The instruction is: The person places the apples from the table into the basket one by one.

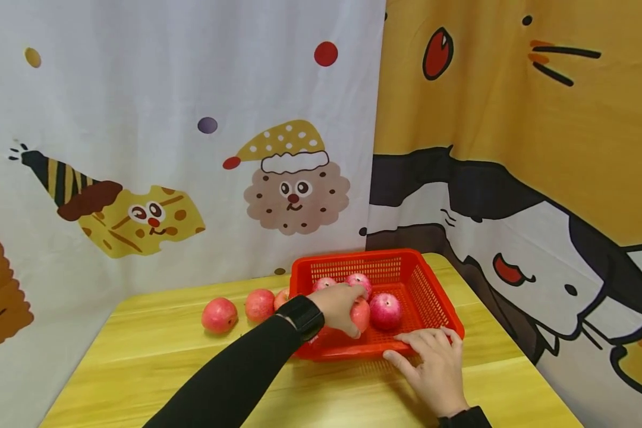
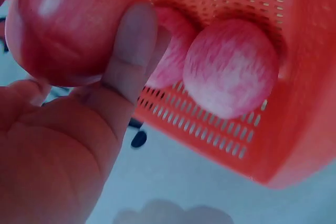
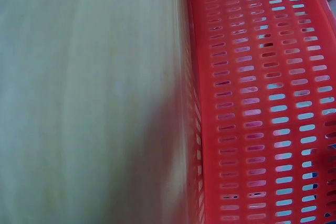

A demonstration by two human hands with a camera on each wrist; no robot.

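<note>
Held apple [image 1: 360, 316]: one, red, gripped between thumb and fingers of left hand [image 1: 336, 304], at left half of red basket [image 1: 364, 257]. Right hand [image 1: 434, 364]: fingers and thumb holding near rim. Basket apples [image 1: 385, 311]: three visible. Table [image 1: 155, 356], left: loose apples [image 1: 219, 315].

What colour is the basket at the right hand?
The basket is plain red; the head view shows it best.
</note>
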